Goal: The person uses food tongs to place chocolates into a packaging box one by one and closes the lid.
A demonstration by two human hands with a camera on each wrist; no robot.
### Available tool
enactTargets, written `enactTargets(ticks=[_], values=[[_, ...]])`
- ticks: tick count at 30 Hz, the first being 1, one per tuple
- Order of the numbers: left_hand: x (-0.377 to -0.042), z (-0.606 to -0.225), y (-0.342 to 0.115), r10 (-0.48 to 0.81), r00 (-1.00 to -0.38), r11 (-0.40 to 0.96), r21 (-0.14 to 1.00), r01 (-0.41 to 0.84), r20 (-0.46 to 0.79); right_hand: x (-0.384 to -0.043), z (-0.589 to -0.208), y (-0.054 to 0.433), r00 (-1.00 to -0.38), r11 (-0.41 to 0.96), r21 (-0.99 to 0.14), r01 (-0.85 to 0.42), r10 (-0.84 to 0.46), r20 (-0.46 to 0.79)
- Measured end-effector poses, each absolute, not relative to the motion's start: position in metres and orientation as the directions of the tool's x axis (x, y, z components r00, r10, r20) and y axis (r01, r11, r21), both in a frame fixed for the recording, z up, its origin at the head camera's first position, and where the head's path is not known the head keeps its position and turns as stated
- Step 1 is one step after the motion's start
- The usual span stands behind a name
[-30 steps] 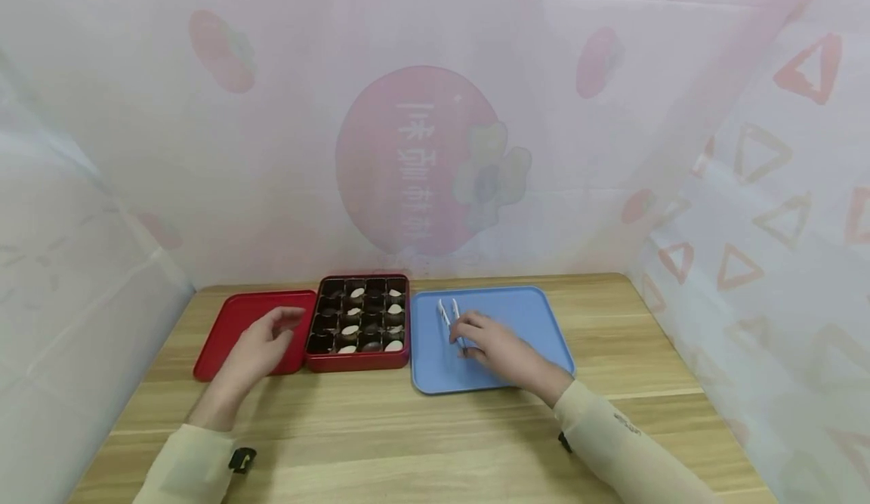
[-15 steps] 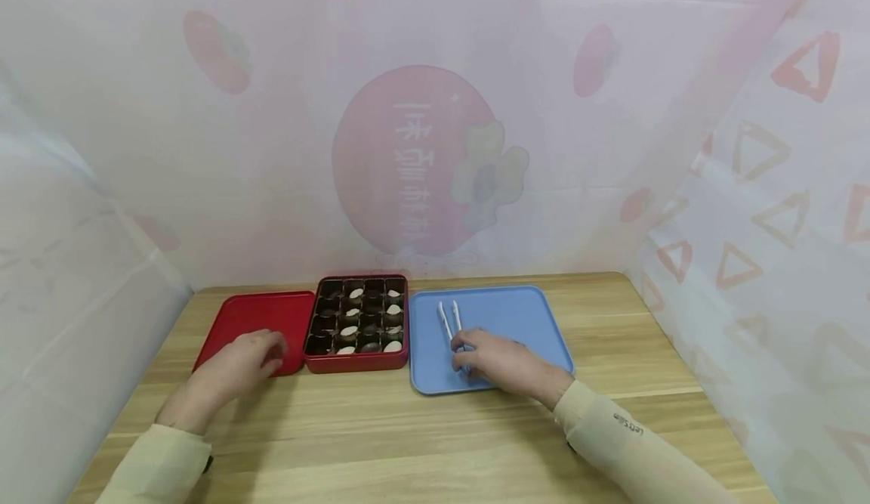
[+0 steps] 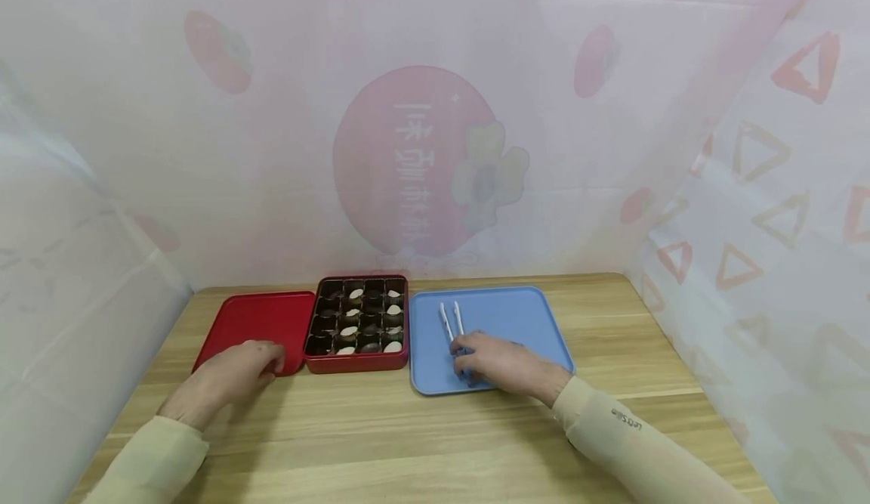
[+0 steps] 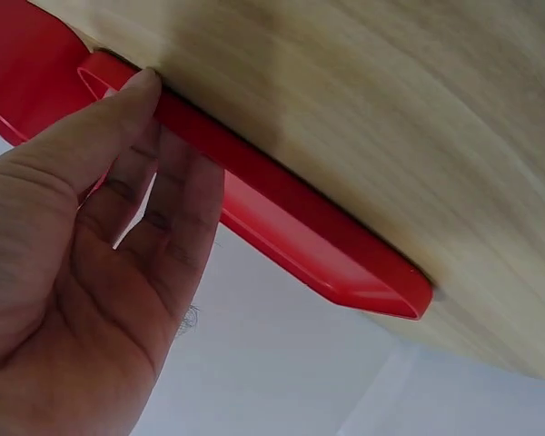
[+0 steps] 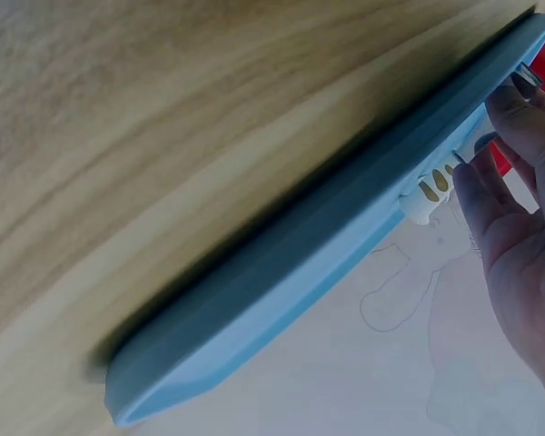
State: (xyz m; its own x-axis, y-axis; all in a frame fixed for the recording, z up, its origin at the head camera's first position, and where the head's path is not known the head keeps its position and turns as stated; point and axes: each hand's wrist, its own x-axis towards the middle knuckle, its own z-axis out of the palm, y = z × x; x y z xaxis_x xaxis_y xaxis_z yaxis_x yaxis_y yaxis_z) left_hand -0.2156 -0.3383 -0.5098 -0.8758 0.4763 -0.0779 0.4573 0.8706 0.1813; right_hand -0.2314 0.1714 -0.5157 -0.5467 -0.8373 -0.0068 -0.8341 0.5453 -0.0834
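Observation:
In the head view my left hand (image 3: pixel 234 375) is at the near edge of a shallow red lid (image 3: pixel 265 319). The left wrist view has its thumb on the outer side of the rim and the fingers behind, pinching it. My right hand (image 3: pixel 506 364) is low over a blue tray (image 3: pixel 516 307), its curled fingers around the near part of white tongs (image 3: pixel 458 315). The arms of the tongs point away from me, apart. The right wrist view shows a slotted white tip (image 5: pixel 427 195) beside the fingers; the grip is partly hidden.
Between lid and tray stands a red box (image 3: pixel 356 365) with a dark divider, holding pale and dark chocolates (image 3: pixel 349 331) in some cells. All sit on a wooden table (image 3: pixel 381 436). Printed white curtains (image 3: pixel 578 209) close off the back and both sides.
My left hand has come down and left from above the lid to its near rim. The right hand has slid slightly nearer along the tongs, which have shifted a little.

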Motion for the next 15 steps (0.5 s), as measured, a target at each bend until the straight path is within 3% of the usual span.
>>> enactTargets(ticks=[7,15], values=[[-0.211,-0.497,-0.343,0.481,-0.877,0.863,0.182,0.472,-0.005,-0.231,-0.509,0.173,-0.556,0.552,-0.159,-0.819,-0.831,-0.023],[-0.211,-0.472,-0.348,0.452,-0.881,0.868,0.159,0.471,0.140,-0.232,-0.494,0.169,-0.562,0.542,-0.216,-0.812,-0.826,0.044]])
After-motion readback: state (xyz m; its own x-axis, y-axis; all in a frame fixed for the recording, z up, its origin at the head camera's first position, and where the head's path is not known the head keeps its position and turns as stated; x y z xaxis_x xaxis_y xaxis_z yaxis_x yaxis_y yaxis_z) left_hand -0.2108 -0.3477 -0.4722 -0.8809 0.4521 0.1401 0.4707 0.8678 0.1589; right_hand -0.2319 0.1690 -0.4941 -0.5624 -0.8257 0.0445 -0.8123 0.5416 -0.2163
